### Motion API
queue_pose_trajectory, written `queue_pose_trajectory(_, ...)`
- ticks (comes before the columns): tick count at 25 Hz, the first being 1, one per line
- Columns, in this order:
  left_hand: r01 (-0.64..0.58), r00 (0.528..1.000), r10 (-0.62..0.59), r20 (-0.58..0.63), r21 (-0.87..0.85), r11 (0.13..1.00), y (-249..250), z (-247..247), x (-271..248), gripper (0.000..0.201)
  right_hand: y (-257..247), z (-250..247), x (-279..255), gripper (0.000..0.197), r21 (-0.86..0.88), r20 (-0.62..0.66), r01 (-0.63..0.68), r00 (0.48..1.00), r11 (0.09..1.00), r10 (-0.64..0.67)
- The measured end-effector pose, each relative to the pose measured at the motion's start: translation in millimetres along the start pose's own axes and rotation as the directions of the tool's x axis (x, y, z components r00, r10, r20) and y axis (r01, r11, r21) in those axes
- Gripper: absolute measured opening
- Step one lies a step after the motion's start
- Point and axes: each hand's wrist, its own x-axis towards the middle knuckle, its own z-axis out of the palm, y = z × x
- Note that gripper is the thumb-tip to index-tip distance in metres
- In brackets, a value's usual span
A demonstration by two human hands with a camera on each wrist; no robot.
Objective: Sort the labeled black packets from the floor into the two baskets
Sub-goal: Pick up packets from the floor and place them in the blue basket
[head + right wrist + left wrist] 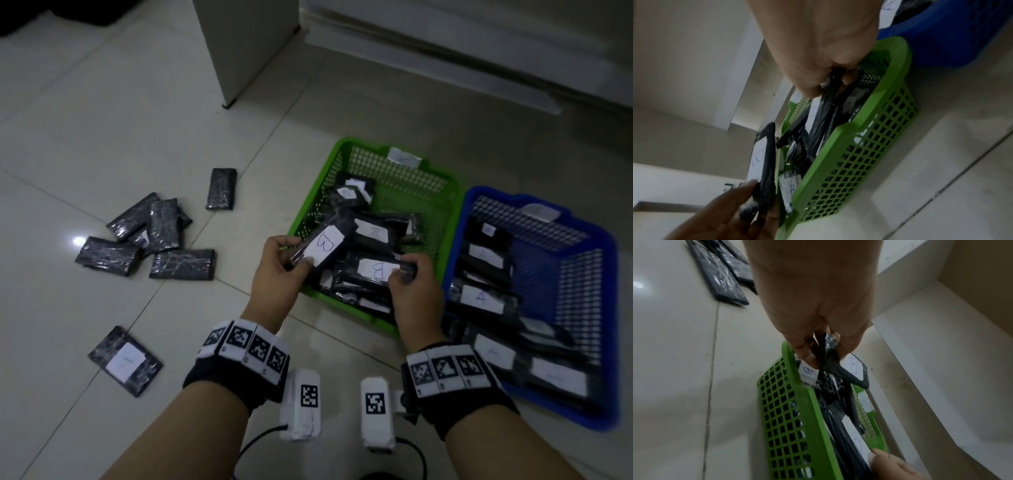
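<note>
Blue basket's A-labels (481, 297): head view only.

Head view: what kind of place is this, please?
Probably an indoor room, a home or small office, with sorting done on the floor: glossy pale floor tiles, a white cabinet, and green basket and blue basket on the ground.

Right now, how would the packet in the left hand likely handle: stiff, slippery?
Probably fairly stiff: the left hand pinches one end of the packet and the rest juts out unbent. Its glossy, wrinkled wrap suggests it is somewhat slippery. Likely light, since a fingertip pinch carries it.
</note>
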Motion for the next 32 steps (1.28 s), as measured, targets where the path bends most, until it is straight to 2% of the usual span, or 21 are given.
queue_pose_trajectory(2,-0.077,0.997,0.079,-0.002,0.215,0.974,-6,12,5,0.025,10,-5,7,0.021,-0.066,-0.039,0.018,0.999,0.998,-0.021)
queue_pose_trajectory(4,-0.186,0.980,0.196,0.020,0.412,0.892,-10,19,10,0.026,13,-9,11,0.023,-0.158,-0.039,0.058,0.997,0.986,-0.065)
queue_pose_trajectory(8,-0.295,0.943,0.328,0.062,0.613,0.733,-14,24,19,0.026,13,-7,8,0.024,-0.447,0.015,0.182,0.980,0.876,-0.196)
queue_pose_trajectory(10,-0.312,0.932,0.344,0.115,0.740,0.596,-18,23,21,0.026,11,-3,-1,0.024,-0.513,0.020,0.197,0.976,0.835,-0.218)
queue_pose_trajectory(11,-0.314,0.930,0.343,0.129,0.762,0.567,-20,22,21,0.027,9,-1,-6,0.026,-0.511,0.016,0.196,0.976,0.837,-0.219)
queue_pose_trajectory(14,-0.352,0.910,0.394,0.128,0.740,0.574,-21,4,18,0.029,-4,10,-26,0.035,-0.456,-0.013,0.242,0.960,0.856,-0.278)
queue_pose_trajectory(16,-0.343,0.904,0.421,0.079,0.723,0.599,-29,-26,11,0.028,-18,27,-46,0.038,-0.403,0.011,0.333,0.933,0.853,-0.359)
queue_pose_trajectory(18,-0.255,0.921,0.390,-0.023,0.719,0.646,-41,-64,1,0.026,-32,51,-71,0.036,-0.336,0.117,0.452,0.891,0.826,-0.439)
queue_pose_trajectory(21,-0.001,0.940,0.247,-0.234,0.724,0.690,-65,-132,-17,0.023,-49,101,-102,0.036,-0.201,0.311,0.585,0.799,0.786,-0.515)
queue_pose_trajectory(24,0.275,0.883,0.123,-0.453,0.713,0.645,-91,-186,-32,0.027,-64,155,-120,0.036,-0.080,0.423,0.685,0.681,0.724,-0.598)
queue_pose_trajectory(26,0.402,0.829,0.051,-0.558,0.656,0.639,-108,-216,-42,0.043,-76,194,-127,0.041,-0.055,0.505,0.712,0.624,0.700,-0.596)
queue_pose_trajectory(29,0.518,0.768,-0.184,-0.613,0.427,0.741,-118,-233,-52,0.086,-91,236,-121,0.056,-0.162,0.675,0.711,0.585,0.684,-0.449)
queue_pose_trajectory(30,0.531,0.744,-0.221,-0.630,0.356,0.769,-121,-237,-51,0.098,-95,248,-116,0.061,-0.206,0.706,0.727,0.574,0.655,-0.415)
queue_pose_trajectory(32,0.509,0.720,-0.246,-0.649,0.253,0.823,-125,-241,-48,0.108,-100,264,-102,0.065,-0.267,0.742,0.761,0.554,0.592,-0.377)
